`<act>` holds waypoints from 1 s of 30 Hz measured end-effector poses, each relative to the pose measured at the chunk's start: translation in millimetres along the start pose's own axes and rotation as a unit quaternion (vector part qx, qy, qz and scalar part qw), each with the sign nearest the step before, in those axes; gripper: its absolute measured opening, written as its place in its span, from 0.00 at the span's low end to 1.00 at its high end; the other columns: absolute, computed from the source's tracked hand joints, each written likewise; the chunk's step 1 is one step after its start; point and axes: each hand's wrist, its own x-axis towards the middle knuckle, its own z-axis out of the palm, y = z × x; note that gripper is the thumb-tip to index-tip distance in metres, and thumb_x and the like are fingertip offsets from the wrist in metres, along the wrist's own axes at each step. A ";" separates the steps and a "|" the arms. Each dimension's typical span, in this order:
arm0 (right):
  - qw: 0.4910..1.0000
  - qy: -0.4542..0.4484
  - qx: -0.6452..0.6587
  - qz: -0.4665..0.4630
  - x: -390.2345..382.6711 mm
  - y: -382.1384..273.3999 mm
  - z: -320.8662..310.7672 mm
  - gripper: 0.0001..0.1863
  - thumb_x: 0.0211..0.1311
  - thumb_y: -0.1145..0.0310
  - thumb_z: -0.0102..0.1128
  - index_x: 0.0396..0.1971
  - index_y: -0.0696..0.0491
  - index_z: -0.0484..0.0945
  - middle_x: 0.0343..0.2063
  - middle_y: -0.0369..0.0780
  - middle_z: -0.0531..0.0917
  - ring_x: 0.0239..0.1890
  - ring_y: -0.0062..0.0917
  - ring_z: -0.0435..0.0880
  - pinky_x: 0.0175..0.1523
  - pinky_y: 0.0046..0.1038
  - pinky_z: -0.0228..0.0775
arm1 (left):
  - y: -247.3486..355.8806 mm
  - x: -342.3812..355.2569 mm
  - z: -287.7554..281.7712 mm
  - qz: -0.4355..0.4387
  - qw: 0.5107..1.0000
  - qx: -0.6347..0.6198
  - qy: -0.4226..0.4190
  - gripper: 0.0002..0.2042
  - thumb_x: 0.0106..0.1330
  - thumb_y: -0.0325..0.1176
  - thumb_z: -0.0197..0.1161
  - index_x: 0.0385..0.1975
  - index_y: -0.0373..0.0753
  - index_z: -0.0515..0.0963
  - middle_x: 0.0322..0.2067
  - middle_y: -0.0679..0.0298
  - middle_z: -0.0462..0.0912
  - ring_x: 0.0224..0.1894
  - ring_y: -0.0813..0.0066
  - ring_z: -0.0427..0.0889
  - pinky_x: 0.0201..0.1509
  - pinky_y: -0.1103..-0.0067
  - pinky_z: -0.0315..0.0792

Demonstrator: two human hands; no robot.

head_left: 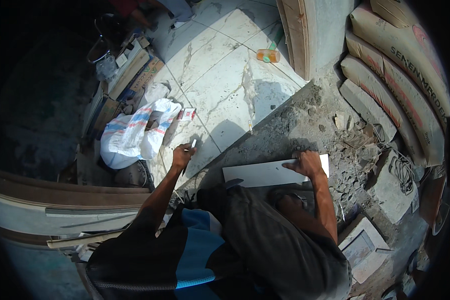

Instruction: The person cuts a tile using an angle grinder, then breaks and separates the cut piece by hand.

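Shirt [197,245], left fingers [188,149] gripping slim tool [193,143], right fingers [289,165] on white strip [260,173]

Looks like a building site inside a half-finished room, to judge by the bulging paper cement sacks [405,45] stacked along the right beside a bare grey wall [327,35]. Floored partly in large marble-patterned tiles [215,60], and partly in rough grey ground [320,127] strewn with broken rubble [356,127]. Marked out further as such by a wooden door frame [294,30], a concrete slab [391,201] with a coil of wire [402,172] on it, a striped woven sack [135,135], and a clutter of cardboard boxes [154,66] on the left.
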 end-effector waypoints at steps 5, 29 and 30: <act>0.998 0.004 0.058 -0.029 13.0 -7.9 45.3 0.30 0.41 0.35 0.64 0.29 0.50 0.83 0.25 0.44 0.84 0.33 0.39 0.83 0.41 0.38 0.73 | -56.3 -4.9 9.4 -0.051 0.993 -0.087 0.057 0.19 0.55 0.40 0.71 0.40 0.33 0.80 0.28 0.63 0.82 0.28 0.79 0.79 0.31 0.80 0.75; 0.709 0.258 0.048 0.655 -475.7 -12.5 10.2 0.41 0.43 0.52 0.71 0.57 0.51 0.63 0.41 0.49 0.74 0.48 0.45 0.74 0.51 0.40 0.68 | 328.9 -89.7 232.7 0.367 0.716 -0.077 -0.588 0.14 0.67 0.34 0.57 0.48 0.33 0.72 0.37 0.61 0.81 0.33 0.80 0.77 0.36 0.83 0.71; 0.682 0.224 0.104 0.688 -471.8 -28.7 35.7 0.54 0.37 0.47 0.74 0.64 0.49 0.54 0.51 0.53 0.70 0.55 0.48 0.70 0.59 0.43 0.63 | 352.1 -115.5 256.4 0.362 0.681 -0.013 -0.636 0.14 0.68 0.34 0.57 0.48 0.34 0.72 0.38 0.61 0.81 0.35 0.79 0.78 0.37 0.83 0.72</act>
